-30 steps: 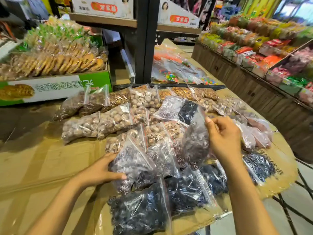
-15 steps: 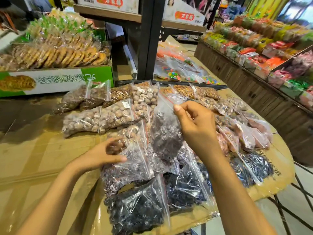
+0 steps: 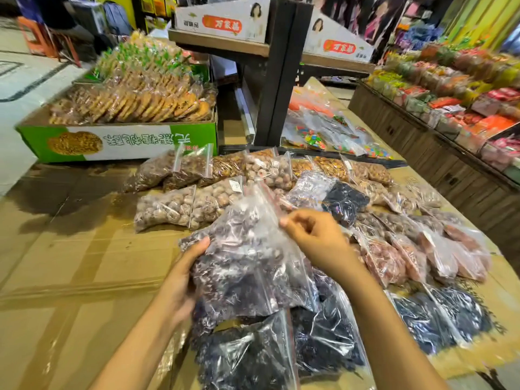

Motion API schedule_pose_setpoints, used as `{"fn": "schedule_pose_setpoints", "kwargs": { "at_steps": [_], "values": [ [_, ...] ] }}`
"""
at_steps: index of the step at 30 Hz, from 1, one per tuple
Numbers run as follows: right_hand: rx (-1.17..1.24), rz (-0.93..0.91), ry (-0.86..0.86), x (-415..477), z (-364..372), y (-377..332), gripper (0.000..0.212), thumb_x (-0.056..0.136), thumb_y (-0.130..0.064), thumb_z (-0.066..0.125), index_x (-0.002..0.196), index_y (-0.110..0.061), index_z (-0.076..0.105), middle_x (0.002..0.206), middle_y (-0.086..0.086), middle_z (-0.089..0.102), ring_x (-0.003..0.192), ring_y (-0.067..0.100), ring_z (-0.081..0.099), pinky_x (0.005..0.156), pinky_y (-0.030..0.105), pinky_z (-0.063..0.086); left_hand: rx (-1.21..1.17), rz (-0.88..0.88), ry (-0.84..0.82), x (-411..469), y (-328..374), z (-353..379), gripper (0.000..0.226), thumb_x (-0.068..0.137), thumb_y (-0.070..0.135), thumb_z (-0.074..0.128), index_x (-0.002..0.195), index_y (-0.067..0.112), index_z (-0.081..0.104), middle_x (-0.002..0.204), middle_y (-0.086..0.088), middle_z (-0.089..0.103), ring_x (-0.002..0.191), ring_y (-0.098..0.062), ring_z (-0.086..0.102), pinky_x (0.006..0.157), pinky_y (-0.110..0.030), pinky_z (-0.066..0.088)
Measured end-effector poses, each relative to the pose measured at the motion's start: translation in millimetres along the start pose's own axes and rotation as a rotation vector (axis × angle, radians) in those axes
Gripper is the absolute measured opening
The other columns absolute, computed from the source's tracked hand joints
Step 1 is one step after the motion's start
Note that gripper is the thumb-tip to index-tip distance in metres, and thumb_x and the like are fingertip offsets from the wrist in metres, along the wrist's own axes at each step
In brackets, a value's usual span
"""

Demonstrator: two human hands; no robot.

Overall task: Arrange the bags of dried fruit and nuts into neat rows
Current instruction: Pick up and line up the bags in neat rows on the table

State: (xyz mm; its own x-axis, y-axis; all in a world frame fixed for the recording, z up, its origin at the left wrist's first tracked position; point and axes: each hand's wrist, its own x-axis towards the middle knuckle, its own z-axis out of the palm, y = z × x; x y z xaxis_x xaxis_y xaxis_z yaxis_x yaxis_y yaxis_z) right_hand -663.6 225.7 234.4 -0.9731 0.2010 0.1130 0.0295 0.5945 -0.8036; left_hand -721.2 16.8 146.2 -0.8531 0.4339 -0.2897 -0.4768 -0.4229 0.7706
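Clear zip bags of dried fruit and nuts lie across a cardboard-covered table (image 3: 84, 271). A bag of purplish dried fruit (image 3: 247, 254) is held between both hands above the front bags. My left hand (image 3: 185, 274) grips its left side from below. My right hand (image 3: 315, 237) pinches its top right edge. Dark, almost black fruit bags (image 3: 253, 356) lie underneath at the front and at the right (image 3: 439, 313). Pale nut bags (image 3: 180, 206) sit behind, brown nut bags (image 3: 180, 170) further back, pinkish bags (image 3: 422, 251) to the right.
A green and white box of round biscuits (image 3: 118, 142) stands at the back left. A dark shelf post (image 3: 278, 80) rises behind the bags, with candy bags (image 3: 323, 133) beside it. A wooden counter of packaged snacks (image 3: 450, 102) runs along the right. The table's front right edge drops to tiled floor.
My right hand has carried the purplish bag from the right toward the left and lowered it. My left hand has left the front bags and taken hold of the carried bag's left side.
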Motion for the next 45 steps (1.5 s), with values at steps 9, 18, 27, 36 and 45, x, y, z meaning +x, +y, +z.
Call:
{"fn": "schedule_pose_setpoints", "kwargs": {
  "at_steps": [9,18,27,36,45],
  "values": [
    [-0.037,0.221,-0.099,-16,15,65,0.022,0.091,-0.029,0.058,0.074,-0.015,0.057,0.055,-0.005,0.046,0.045,0.003,0.038,0.047,0.014,0.034,0.881,-0.117,0.325,-6,16,-110,0.114,0.028,0.088,0.067,0.106,0.005,0.06,0.077,-0.003,0.071,0.07,-0.023,0.065,0.061,-0.03,0.048],
    [-0.054,0.216,-0.132,-8,32,69,0.014,0.092,-0.028,0.057,0.084,-0.017,0.06,0.06,0.002,0.053,0.052,0.015,0.044,0.052,0.03,0.037,1.683,0.074,0.301,-9,-36,-98,0.082,0.084,0.075,0.019,0.151,0.028,0.022,0.158,-0.01,0.02,0.146,-0.03,0.015,0.117,-0.049,0.017],
    [-0.094,0.25,-0.11,-13,27,84,0.017,0.092,-0.028,0.057,0.083,-0.013,0.059,0.055,-0.005,0.049,0.042,0.005,0.04,0.048,0.024,0.037,2.004,-0.118,0.268,-2,-9,-97,0.082,0.068,0.089,0.005,0.096,0.029,0.053,0.11,-0.004,0.056,0.108,-0.029,0.052,0.092,-0.041,0.047],
    [-0.05,0.387,0.17,-16,-11,119,0.015,0.091,-0.018,0.059,0.104,-0.014,0.054,0.064,0.002,0.057,0.051,0.017,0.054,0.05,0.037,0.05,1.659,0.052,0.176,27,-9,-48,0.094,0.076,0.079,0.021,0.152,0.024,0.015,0.157,-0.01,0.02,0.144,-0.031,0.018,0.116,-0.05,0.022],
    [-0.14,0.582,0.378,49,-77,174,0.082,0.08,-0.049,0.063,0.142,-0.013,0.023,0.149,0.012,0.032,0.131,0.031,0.038,0.107,0.052,0.034,1.582,0.218,-0.314,127,4,93,0.091,0.081,0.071,0.039,0.153,0.029,0.004,0.16,0.0,0.015,0.143,-0.021,0.024,0.113,-0.031,0.019]
  ]
}}
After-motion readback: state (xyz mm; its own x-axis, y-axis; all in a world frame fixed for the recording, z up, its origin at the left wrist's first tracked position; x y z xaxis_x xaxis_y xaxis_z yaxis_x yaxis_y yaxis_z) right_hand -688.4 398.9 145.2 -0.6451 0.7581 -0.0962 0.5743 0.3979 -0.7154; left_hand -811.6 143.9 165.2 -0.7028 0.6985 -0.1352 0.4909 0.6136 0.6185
